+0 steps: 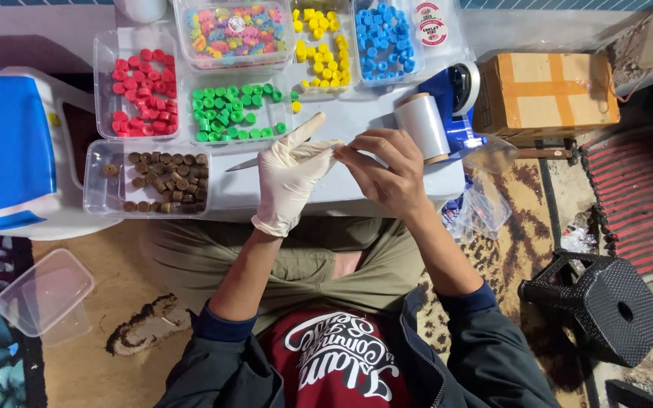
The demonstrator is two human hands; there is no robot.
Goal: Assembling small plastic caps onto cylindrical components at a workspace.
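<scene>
White latex covered the left hand point(289, 177), which sat pinched at its fingertips just in front of the tray of green caps point(236, 113), its index finger sticking up and away from the pinch. The bare right hand point(387, 170) met it fingertip to fingertip, thumb and forefinger pressed together on something too small to make out; both hands seemed to share that one tiny piece, held above the white worktop point(341, 121). A thin pointed tool point(247, 163) stuck out to the left from under the gloved palm, though whether the hand gripped it or it only lay on the worktop could not be told.

Risks, as a judgement: the piece was so small that a slight slackening of either pinch could let it drop into the lap or onto the patterned rug point(515, 257), where it would be hard to find. The glove probably dulled touch, making such a slip likelier. The tool's point lay close to the tray of brown caps point(164, 181), and a careless sweep of the wrist might knock it into them or nick the glove. The roll of clear tape point(422, 125) on its blue dispenser point(455, 102) stood just beside the right hand, and an outward jerk of it could tip the roll
</scene>
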